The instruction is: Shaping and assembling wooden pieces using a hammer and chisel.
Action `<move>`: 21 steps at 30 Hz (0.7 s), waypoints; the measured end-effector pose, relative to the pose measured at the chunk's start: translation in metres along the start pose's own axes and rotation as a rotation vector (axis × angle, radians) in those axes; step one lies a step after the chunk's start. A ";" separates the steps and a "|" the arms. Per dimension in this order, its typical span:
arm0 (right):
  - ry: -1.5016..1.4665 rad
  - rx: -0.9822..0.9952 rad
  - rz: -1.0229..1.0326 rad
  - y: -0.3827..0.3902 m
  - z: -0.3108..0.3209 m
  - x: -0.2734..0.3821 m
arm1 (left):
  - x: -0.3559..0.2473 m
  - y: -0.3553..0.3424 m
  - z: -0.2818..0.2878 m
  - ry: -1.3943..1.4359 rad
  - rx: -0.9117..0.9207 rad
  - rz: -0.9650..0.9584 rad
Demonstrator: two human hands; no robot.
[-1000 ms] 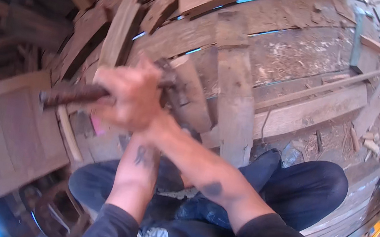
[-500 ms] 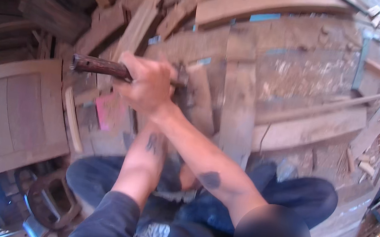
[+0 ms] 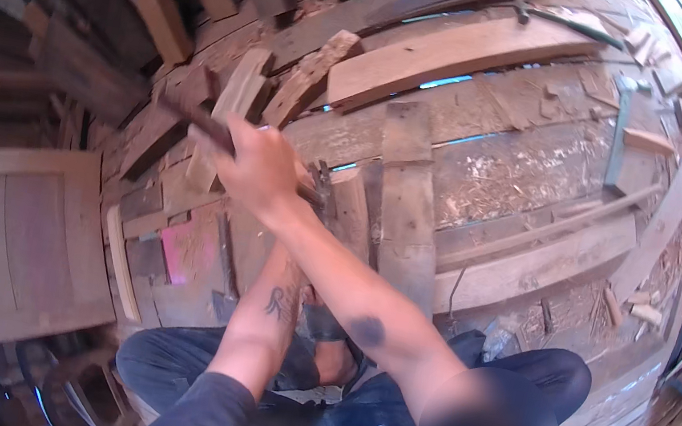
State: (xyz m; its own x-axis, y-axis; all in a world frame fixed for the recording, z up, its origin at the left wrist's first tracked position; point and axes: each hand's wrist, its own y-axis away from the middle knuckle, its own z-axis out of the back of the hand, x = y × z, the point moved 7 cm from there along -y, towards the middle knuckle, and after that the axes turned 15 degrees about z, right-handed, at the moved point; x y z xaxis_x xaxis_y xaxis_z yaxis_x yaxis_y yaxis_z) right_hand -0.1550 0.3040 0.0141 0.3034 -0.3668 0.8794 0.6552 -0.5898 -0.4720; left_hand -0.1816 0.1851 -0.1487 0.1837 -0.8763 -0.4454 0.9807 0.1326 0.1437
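My right hand (image 3: 255, 173), its forearm crossing over the left one, is wrapped round a dark wooden handle (image 3: 200, 125) that sticks out to the upper left. Motion smears the handle's far end. Just right of the fist shows a dark metal piece (image 3: 323, 185); whether it belongs to the same tool I cannot tell. My left forearm (image 3: 274, 301) reaches up beneath the right wrist, and its hand is hidden behind the right one. Close by, a short wooden board (image 3: 350, 214) lies to the right of the fist.
A thick plank (image 3: 466, 58) lies across the far side, with a hammer (image 3: 562, 24) beyond it. Another long board (image 3: 536, 259) rests to the right among shavings (image 3: 505, 177). At left is a panelled wooden door (image 3: 21, 241). My crossed legs (image 3: 181, 362) are at the front.
The handle has swung from nearly level to sloping up leftward. My right hand sits slightly lower in the picture. The whole view has shifted a little, showing more of the far side.
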 end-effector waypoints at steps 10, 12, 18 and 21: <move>-0.068 -0.026 -0.106 0.018 0.036 -0.010 | 0.006 -0.016 0.013 0.276 -0.060 -0.006; -0.038 -0.114 -0.135 0.012 0.037 -0.029 | 0.037 0.006 0.013 0.470 -0.033 -0.074; -0.038 0.033 -0.158 -0.043 0.049 -0.110 | 0.041 0.134 -0.023 -0.187 0.264 -0.283; -0.248 0.138 -0.294 -0.077 0.031 -0.105 | 0.044 0.137 -0.035 -0.243 0.283 -0.233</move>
State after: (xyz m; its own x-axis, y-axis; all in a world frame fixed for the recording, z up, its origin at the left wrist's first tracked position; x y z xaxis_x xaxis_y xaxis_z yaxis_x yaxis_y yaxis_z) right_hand -0.2158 0.4098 -0.0400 0.2358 -0.0018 0.9718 0.8204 -0.5357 -0.2001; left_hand -0.0369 0.1812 -0.1791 -0.0941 -0.9557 -0.2789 0.9311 -0.1836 0.3151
